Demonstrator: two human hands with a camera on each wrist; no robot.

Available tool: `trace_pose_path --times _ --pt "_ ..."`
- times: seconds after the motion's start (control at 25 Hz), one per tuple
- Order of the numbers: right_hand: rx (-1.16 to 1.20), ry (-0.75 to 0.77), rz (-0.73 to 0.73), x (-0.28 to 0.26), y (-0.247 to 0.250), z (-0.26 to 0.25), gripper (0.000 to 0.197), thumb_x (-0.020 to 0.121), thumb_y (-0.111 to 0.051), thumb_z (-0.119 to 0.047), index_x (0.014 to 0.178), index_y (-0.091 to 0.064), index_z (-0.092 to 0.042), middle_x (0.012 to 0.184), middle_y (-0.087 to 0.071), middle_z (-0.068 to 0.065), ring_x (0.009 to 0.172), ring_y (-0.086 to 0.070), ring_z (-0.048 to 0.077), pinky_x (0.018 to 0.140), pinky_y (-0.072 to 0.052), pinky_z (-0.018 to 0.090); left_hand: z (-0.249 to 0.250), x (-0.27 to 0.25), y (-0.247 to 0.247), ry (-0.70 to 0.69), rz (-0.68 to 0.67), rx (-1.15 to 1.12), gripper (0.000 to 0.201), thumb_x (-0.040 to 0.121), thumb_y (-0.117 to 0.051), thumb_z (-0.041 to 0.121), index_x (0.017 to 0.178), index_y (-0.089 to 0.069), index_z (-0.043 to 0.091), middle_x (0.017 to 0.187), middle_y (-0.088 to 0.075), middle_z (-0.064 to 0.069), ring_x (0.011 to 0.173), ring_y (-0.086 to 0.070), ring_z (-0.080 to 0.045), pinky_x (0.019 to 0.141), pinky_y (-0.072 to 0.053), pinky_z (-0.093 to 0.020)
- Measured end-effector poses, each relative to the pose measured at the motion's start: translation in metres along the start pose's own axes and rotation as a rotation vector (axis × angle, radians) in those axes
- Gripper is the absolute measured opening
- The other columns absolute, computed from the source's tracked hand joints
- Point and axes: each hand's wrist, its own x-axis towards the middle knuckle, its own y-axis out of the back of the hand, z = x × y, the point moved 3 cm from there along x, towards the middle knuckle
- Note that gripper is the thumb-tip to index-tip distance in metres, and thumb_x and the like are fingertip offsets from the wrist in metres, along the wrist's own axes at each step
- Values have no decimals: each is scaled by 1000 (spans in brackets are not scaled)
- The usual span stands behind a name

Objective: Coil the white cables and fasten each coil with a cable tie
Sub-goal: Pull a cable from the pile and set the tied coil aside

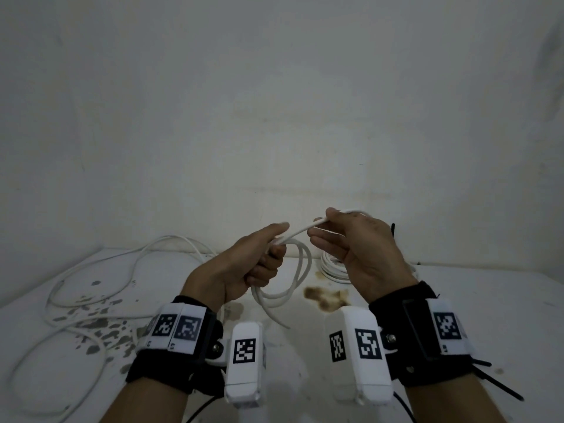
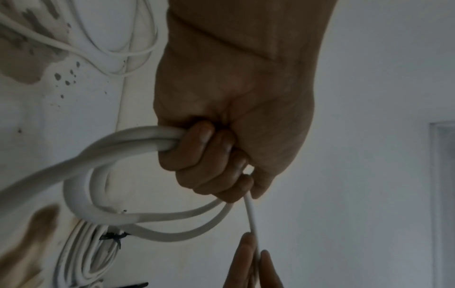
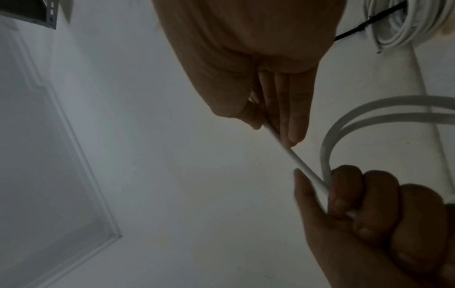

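Observation:
My left hand (image 1: pixel 262 261) grips a small coil of white cable (image 1: pixel 290 285), whose loops hang below the fist above the table. In the left wrist view the curled fingers (image 2: pixel 209 155) close round the loops (image 2: pixel 118 144). A straight strand (image 1: pixel 300 232) runs from that fist to my right hand (image 1: pixel 326 230), which pinches it between thumb and fingers. The right wrist view shows this pinch, with the fingers (image 3: pixel 293 120) on the strand (image 3: pixel 302 169). A finished coil (image 1: pixel 331 268) lies behind on the table, bound with a black cable tie (image 2: pixel 113 236).
Loose white cable (image 1: pixel 91 270) sprawls over the left of the stained white table (image 1: pixel 488 300). Brown stains (image 1: pixel 326 296) lie between my hands. Black cable ties (image 1: pixel 497 386) stick out by my right wrist. A pale wall (image 1: pixel 274 117) stands close behind.

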Motion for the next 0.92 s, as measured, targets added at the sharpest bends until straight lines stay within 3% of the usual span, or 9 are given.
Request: trace_pose_path --times 0.12,0.28,0.4,0.48,0.56,0.64,0.72,0.84,0.92 --pt "-120 51 62 1 5 6 19 92 -71 -16 82 -65 -1 74 -72 15 60 -71 27 56 -60 32 0 -2 5 1 -3 -32 51 91 -49 58 55 -37 22 50 -17 8 38 -10 -7 36 -7 -19" --pt "-734 237 136 4 17 7 45 75 -81 -53 85 -58 -15 66 -66 7 52 -60 18 58 -59 38 3 -8 15 -39 1 -165 48 79 -61 50 57 -26 24 48 -13 9 38 -6 -8 39 -5 -20" --pt "-911 240 -63 3 18 6 36 82 -76 -47 105 -58 -27 66 -58 1 57 -60 14 64 -62 43 5 -10 17 -82 -8 -209 48 79 -59 48 55 -23 27 43 -14 10 37 -4 -8 36 -5 -18" --pt "-984 272 -139 2 15 5 13 90 -69 -42 96 -69 -30 62 -59 0 52 -61 15 60 -60 42 4 -11 14 -97 -43 -263 48 82 -55 48 53 -24 27 42 -13 11 38 -2 -9 34 -6 -16" --pt "-1149 362 -99 5 16 5 14 93 -65 -44 86 -70 -34 62 -63 -4 58 -60 10 61 -52 34 4 -11 12 -99 -79 -325 47 84 -52 47 52 -26 26 45 -8 11 37 -1 -8 33 -5 -15" --pt "-1316 381 -34 10 20 8 23 95 -59 -50 92 -73 -32 76 -70 -3 78 -65 15 72 -50 31 5 -12 12 -99 -101 -386 47 85 -51 47 51 -28 26 47 -6 10 36 -1 -8 33 -5 -14" --pt "-1254 360 -14 14 24 13 32 95 -57 -52 97 -76 -26 82 -73 1 86 -68 23 78 -52 33 6 -12 13 -92 -99 -395 47 85 -51 48 51 -28 25 46 -7 10 36 -1 -8 32 -5 -14" --pt "-698 285 20 12 19 15 27 95 -65 -38 94 -75 -13 73 -73 10 70 -73 29 69 -61 38 4 -13 10 -79 -94 -316 48 84 -51 51 52 -27 26 39 -16 12 37 -1 -8 33 -5 -15" --pt "-382 170 -6 8 11 14 22 96 -65 -27 97 -72 -7 77 -72 18 67 -72 29 59 -60 31 2 -13 6 -75 -99 -297 48 82 -51 54 52 -27 26 39 -18 12 38 -1 -8 33 -6 -15"
